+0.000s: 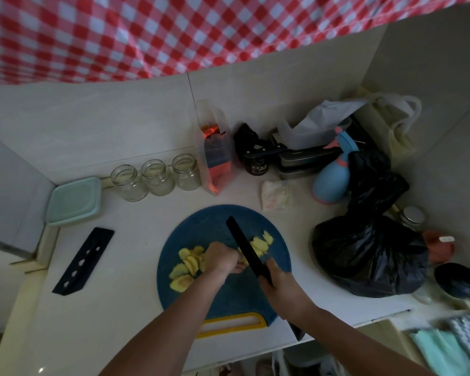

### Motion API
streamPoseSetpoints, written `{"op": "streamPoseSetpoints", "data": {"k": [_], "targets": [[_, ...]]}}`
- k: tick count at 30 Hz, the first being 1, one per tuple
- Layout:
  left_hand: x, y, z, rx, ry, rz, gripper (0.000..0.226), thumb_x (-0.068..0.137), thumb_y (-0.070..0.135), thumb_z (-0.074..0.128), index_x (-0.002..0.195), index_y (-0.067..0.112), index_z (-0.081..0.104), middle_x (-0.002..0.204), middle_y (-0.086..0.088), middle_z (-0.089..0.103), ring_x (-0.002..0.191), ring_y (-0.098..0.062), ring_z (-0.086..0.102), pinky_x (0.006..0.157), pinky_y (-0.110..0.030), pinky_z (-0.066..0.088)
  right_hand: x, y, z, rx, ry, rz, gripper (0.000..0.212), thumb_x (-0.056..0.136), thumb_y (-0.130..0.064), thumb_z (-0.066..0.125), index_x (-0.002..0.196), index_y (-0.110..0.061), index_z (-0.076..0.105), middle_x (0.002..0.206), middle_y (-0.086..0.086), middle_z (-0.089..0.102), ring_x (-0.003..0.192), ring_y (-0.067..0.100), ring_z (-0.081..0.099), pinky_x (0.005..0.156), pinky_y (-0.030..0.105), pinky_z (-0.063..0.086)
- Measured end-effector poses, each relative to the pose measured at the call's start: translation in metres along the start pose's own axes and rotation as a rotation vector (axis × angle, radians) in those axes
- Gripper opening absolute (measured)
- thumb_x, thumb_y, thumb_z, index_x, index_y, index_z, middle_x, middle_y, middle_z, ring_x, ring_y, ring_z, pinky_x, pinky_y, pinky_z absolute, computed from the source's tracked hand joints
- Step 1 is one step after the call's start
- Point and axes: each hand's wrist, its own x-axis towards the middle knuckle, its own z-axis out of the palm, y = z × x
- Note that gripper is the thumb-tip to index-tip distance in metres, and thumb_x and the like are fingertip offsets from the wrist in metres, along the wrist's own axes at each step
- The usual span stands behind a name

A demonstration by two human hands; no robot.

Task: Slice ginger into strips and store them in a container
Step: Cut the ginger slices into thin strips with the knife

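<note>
Counter [125, 267]: three jars [158, 177], one knife [246, 246]

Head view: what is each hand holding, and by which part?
The right hand grips the black knife by its handle. The left hand holds ginger from above with curled fingers, beside the blade.

No lettering can be read anywhere on the desk [136, 240]. A small black jar [257, 165] at the rear carries pale marks on its label, too blurred to make out; a white tag on the orange cup [440, 246] is likewise illegible.
</note>
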Motion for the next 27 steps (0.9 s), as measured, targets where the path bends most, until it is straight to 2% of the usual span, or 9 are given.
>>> {"op": "streamPoseSetpoints", "data": {"k": [7, 11, 16, 22, 27], "targets": [[0.006, -0.004, 0.000, 0.022, -0.002, -0.012, 0.009, 0.086, -0.004, 0.060, 0.089, -0.011, 0.063, 0.079, -0.025, 0.067, 0.065, -0.030, 0.068, 0.059, -0.033, 0.059, 0.003, 0.000, 0.005, 0.018, 0.036, -0.020, 0.006, 0.099, -0.016, 0.042, 0.096, -0.019, 0.038, 0.068, -0.008, 0.048, 0.051, 0.004, 0.047, 0.049, 0.015, 0.037], [0.007, -0.003, 0.001, 0.012, -0.005, -0.019, 0.010, 0.086, -0.002, 0.060, 0.087, -0.011, 0.063, 0.072, -0.022, 0.066, 0.058, -0.027, 0.066, 0.050, -0.029, 0.056, 0.012, -0.007, 0.000, 0.010, 0.003, -0.019, 0.001, 0.100, -0.018, 0.040, 0.100, -0.017, 0.039, 0.070, -0.007, 0.049, 0.054, 0.005, 0.046, 0.048, 0.015, 0.037], [0.007, -0.004, 0.002, -0.004, 0.004, -0.021, 0.011, 0.084, -0.001, 0.064, 0.074, -0.006, 0.062, 0.069, -0.021, 0.066, 0.055, -0.025, 0.065, 0.051, -0.030, 0.057, 0.014, -0.007, -0.002, -0.031, -0.035, -0.009, 0.004, 0.100, -0.019, 0.038, 0.097, -0.017, 0.037, 0.066, -0.004, 0.047, 0.050, 0.006, 0.044, 0.044, 0.016, 0.034], [0.009, -0.006, 0.003, 0.020, 0.017, 0.001, 0.010, 0.085, -0.002, 0.061, 0.086, -0.012, 0.065, 0.077, -0.025, 0.068, 0.062, -0.029, 0.068, 0.060, -0.036, 0.060, 0.017, -0.003, 0.000, -0.072, -0.061, 0.005, 0.002, 0.100, -0.019, 0.038, 0.100, -0.017, 0.037, 0.069, -0.005, 0.049, 0.052, 0.005, 0.045, 0.045, 0.016, 0.037], [0.012, -0.007, 0.004, 0.042, 0.036, 0.013, 0.013, 0.087, -0.001, 0.058, 0.089, -0.012, 0.065, 0.073, -0.024, 0.068, 0.061, -0.028, 0.069, 0.058, -0.036, 0.059, 0.019, -0.003, -0.002, -0.091, -0.086, 0.020, 0.004, 0.099, -0.020, 0.039, 0.103, -0.017, 0.039, 0.071, -0.006, 0.049, 0.055, 0.004, 0.047, 0.047, 0.015, 0.038]]}}
